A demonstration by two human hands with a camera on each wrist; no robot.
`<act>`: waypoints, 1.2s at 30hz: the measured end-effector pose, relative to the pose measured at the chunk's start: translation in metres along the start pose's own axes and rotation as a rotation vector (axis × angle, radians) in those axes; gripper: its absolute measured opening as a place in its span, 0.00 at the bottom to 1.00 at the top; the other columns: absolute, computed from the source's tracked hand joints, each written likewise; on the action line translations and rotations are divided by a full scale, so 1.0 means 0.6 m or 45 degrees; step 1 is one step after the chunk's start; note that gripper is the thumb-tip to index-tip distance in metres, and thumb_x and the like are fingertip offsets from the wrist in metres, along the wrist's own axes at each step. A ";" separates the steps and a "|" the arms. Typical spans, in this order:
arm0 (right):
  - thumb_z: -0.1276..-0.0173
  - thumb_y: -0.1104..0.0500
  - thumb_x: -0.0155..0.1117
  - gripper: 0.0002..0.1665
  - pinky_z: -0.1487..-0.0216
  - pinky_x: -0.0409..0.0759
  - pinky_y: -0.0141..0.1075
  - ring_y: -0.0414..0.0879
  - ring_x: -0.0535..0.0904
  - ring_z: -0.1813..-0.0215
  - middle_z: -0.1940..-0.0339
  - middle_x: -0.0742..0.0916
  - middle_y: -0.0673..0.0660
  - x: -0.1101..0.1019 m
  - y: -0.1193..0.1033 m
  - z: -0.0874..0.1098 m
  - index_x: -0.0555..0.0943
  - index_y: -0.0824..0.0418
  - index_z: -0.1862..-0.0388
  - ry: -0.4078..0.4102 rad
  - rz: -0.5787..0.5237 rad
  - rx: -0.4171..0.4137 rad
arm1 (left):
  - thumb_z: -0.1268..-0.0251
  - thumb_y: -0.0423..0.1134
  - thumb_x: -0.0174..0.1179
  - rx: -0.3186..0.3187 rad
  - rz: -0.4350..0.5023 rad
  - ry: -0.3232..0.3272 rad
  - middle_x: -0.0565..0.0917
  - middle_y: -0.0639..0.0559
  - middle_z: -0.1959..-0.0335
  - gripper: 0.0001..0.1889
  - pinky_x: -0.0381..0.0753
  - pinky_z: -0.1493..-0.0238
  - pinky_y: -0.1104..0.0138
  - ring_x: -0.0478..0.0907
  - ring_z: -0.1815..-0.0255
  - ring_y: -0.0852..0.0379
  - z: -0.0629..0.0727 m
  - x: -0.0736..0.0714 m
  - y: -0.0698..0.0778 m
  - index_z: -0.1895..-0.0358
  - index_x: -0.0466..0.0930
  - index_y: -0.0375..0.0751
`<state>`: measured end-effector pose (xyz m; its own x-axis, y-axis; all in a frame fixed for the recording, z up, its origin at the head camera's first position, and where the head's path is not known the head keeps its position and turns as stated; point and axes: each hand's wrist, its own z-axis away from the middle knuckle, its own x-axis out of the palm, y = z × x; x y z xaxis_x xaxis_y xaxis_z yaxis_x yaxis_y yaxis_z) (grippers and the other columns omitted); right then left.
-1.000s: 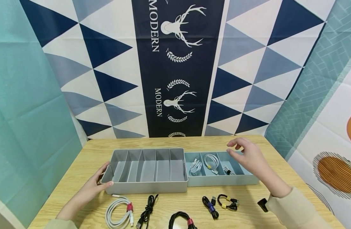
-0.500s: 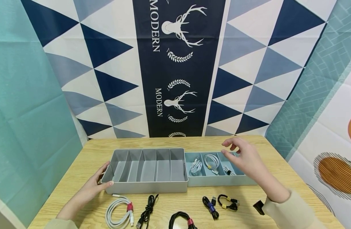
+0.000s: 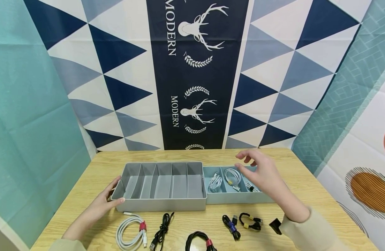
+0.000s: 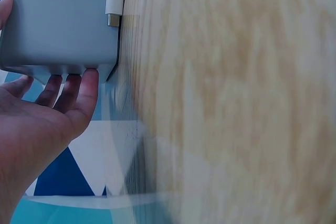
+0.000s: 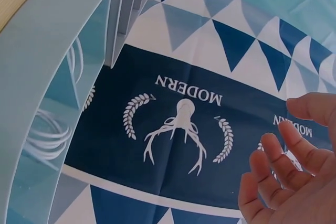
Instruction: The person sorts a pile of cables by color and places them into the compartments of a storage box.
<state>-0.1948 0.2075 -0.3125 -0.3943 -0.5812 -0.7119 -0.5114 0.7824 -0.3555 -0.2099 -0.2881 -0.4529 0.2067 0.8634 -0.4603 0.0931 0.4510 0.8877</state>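
Note:
My left hand holds the left end of a grey divided organizer box, its thumb at the front and its fingers along the end wall. In the left wrist view the fingertips touch that end wall. The grey compartments hold nothing. Above a light blue divided organizer box hovers my right hand, loosely curled with nothing in it. Coiled white cables lie in the blue compartments, one with a yellow tie, another with a black tie. The hand hides the blue box's right part.
Along the wooden table's front lie a white cable with a red tie, a black cable, a black cable with a red tie, one with a blue tie and one with yellow ties. Patterned cloth hangs behind.
My right hand has moved left over the blue box, from its right part toward its middle. The left hand stays at the grey box, and the cables lie as before.

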 end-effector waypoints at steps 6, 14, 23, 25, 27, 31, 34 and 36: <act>0.45 0.62 0.72 0.13 0.66 0.79 0.39 0.42 0.74 0.63 0.62 0.84 0.50 0.011 -0.010 0.000 0.81 0.57 0.60 0.033 -0.041 -0.040 | 0.33 0.41 0.57 0.002 -0.001 0.004 0.44 0.31 0.26 0.42 0.56 0.38 0.36 0.44 0.30 0.25 0.000 0.002 -0.003 0.24 0.39 0.48; 0.45 0.63 0.72 0.14 0.65 0.77 0.34 0.41 0.74 0.64 0.62 0.83 0.48 0.028 -0.024 0.001 0.81 0.55 0.60 0.066 -0.117 -0.091 | 0.34 0.40 0.58 0.013 0.006 0.007 0.45 0.29 0.27 0.42 0.56 0.39 0.35 0.46 0.30 0.24 0.001 0.001 0.004 0.24 0.40 0.47; 0.47 0.64 0.73 0.15 0.65 0.77 0.33 0.41 0.76 0.63 0.63 0.84 0.47 0.051 -0.043 0.000 0.81 0.55 0.61 0.084 -0.189 -0.160 | 0.34 0.41 0.58 -0.032 0.019 -0.028 0.43 0.30 0.26 0.44 0.52 0.37 0.34 0.41 0.30 0.24 0.000 -0.003 0.009 0.24 0.38 0.47; 0.47 0.64 0.73 0.14 0.65 0.77 0.32 0.40 0.76 0.64 0.63 0.84 0.47 0.057 -0.048 0.001 0.81 0.56 0.61 0.086 -0.197 -0.181 | 0.34 0.41 0.59 -0.035 0.023 -0.029 0.43 0.30 0.26 0.44 0.52 0.37 0.34 0.41 0.30 0.24 0.000 -0.003 0.008 0.24 0.38 0.47; 0.46 0.64 0.72 0.14 0.65 0.78 0.32 0.39 0.76 0.63 0.62 0.84 0.47 0.063 -0.053 0.001 0.81 0.56 0.61 0.077 -0.209 -0.189 | 0.34 0.41 0.58 -0.037 0.036 -0.031 0.43 0.30 0.26 0.44 0.53 0.37 0.35 0.41 0.29 0.24 0.000 -0.003 0.008 0.24 0.38 0.48; 0.45 0.62 0.72 0.13 0.65 0.77 0.32 0.38 0.76 0.62 0.62 0.85 0.48 0.072 -0.062 0.002 0.81 0.55 0.60 0.042 -0.241 -0.169 | 0.34 0.40 0.58 -0.038 0.049 -0.033 0.43 0.31 0.26 0.44 0.55 0.38 0.35 0.43 0.29 0.25 0.000 -0.001 0.009 0.24 0.38 0.50; 0.45 0.62 0.72 0.13 0.65 0.77 0.32 0.37 0.75 0.62 0.62 0.84 0.46 0.080 -0.067 0.001 0.81 0.54 0.60 0.032 -0.277 -0.184 | 0.35 0.40 0.58 -0.041 0.053 -0.026 0.44 0.31 0.27 0.44 0.55 0.38 0.35 0.46 0.30 0.27 0.000 0.000 0.010 0.24 0.38 0.49; 0.45 0.62 0.72 0.13 0.65 0.77 0.31 0.37 0.75 0.62 0.62 0.84 0.46 0.087 -0.071 0.001 0.81 0.54 0.60 0.034 -0.297 -0.205 | 0.35 0.39 0.59 -0.039 0.055 -0.014 0.46 0.31 0.27 0.44 0.56 0.39 0.36 0.48 0.30 0.28 0.000 0.000 0.011 0.24 0.38 0.47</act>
<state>-0.1932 0.1439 -0.3347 -0.2706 -0.7487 -0.6052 -0.7047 0.5823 -0.4053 -0.2095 -0.2849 -0.4474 0.2207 0.8798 -0.4210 0.0542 0.4199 0.9060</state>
